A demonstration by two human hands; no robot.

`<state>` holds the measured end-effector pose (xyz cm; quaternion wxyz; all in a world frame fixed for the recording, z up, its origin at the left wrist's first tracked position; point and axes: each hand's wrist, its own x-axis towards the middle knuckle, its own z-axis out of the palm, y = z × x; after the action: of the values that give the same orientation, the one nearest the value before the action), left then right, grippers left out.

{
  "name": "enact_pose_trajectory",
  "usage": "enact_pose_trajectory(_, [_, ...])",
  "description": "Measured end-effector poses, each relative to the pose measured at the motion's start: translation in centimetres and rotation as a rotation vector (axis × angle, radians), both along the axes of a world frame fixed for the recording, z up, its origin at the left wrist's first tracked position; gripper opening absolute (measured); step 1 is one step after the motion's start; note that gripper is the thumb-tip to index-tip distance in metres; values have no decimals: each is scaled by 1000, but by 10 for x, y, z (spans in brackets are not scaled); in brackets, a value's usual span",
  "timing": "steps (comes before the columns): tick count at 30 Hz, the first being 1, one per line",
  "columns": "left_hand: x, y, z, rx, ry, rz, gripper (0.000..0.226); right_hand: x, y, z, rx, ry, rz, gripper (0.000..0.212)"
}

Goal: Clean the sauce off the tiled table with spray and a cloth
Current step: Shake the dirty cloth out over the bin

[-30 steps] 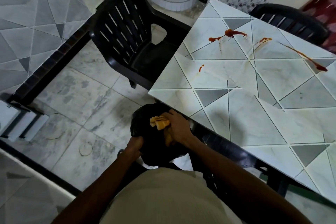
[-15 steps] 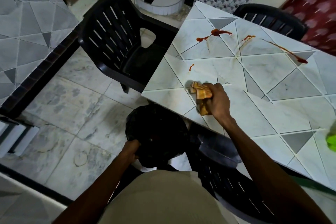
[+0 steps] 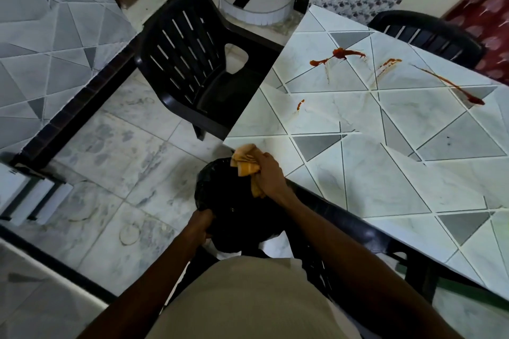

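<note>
A tiled table [image 3: 385, 173] fills the right side. Red sauce streaks [image 3: 338, 55] lie on its far part, with a long streak [image 3: 451, 85] to the right and a small spot [image 3: 300, 104] nearer the left edge. My right hand [image 3: 268, 173] grips a crumpled orange cloth [image 3: 245, 161] at the table's near left corner, over a black bin bag [image 3: 231, 201]. My left hand [image 3: 202, 224] holds the rim of that black bag below the table edge. No spray bottle is in view.
A black plastic chair [image 3: 198, 63] stands at the table's left side. Another black chair [image 3: 429, 33] sits behind the far edge. A third black chair [image 3: 344, 228] is against the near edge by my body. Pale floor tiles [image 3: 110, 159] spread to the left.
My right hand wiped across the table top with the cloth, then drew back to the near left corner over the black bag. My left hand stayed on the bag.
</note>
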<state>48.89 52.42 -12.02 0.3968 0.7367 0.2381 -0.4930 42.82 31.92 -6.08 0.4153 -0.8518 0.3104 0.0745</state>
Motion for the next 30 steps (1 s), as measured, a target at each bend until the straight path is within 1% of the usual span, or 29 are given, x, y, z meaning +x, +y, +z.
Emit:
enact_pose_trajectory(2, [2,2,3,-6,-18,-15,39,4,-3,9,25,-37,-34,61])
enact_pose_trajectory(4, [5,4,5,-20,-22,-26,39,0,-14,17,-8,-114,-111,57])
enact_pose_trajectory(7, [12,9,3,-16,0,1,34,-7,-43,26,-168,-239,-193,55])
enact_pose_trajectory(9, [15,11,7,-26,21,26,30,-7,-68,25,-323,-226,-208,44])
enact_pose_trajectory(10, [15,12,8,-40,23,49,26,-4,-81,23,-378,-178,-214,38])
enact_pose_trajectory(12, [16,14,12,-57,9,88,17,3,-95,16,-394,-48,-199,36])
enact_pose_trajectory(14, [20,18,11,-60,11,93,17,7,-89,9,-308,9,-144,37])
enact_pose_trajectory(16, [28,26,7,-69,29,94,22,12,-61,7,-176,0,-99,34])
enact_pose_trajectory(17, [32,32,5,-68,46,100,26,17,-43,6,-113,-1,-69,38])
enact_pose_trajectory(19, [37,40,0,-60,52,131,28,23,-11,4,-36,3,78,55])
enact_pose_trajectory(20, [41,46,4,-70,59,155,30,32,5,3,-2,11,141,59])
enact_pose_trajectory(22, [48,56,17,-75,57,192,36,51,33,3,69,16,165,58])
enact_pose_trajectory(24, [57,68,28,-80,35,258,41,70,55,-1,120,7,150,63])
enact_pose_trajectory(25, [67,82,24,-122,27,296,43,86,70,-1,155,32,153,63])
enact_pose_trajectory(26, [74,93,19,-135,39,316,50,96,81,-1,183,57,149,59])
enact_pose_trajectory(28, [97,133,-12,-133,5,413,74,129,109,-1,256,47,137,49])
enact_pose_trajectory(29, [106,152,-32,-156,23,446,69,141,120,0,303,18,122,45])
enact_pose_trajectory(30, [121,175,-43,-164,30,489,52,161,138,1,365,0,107,40])
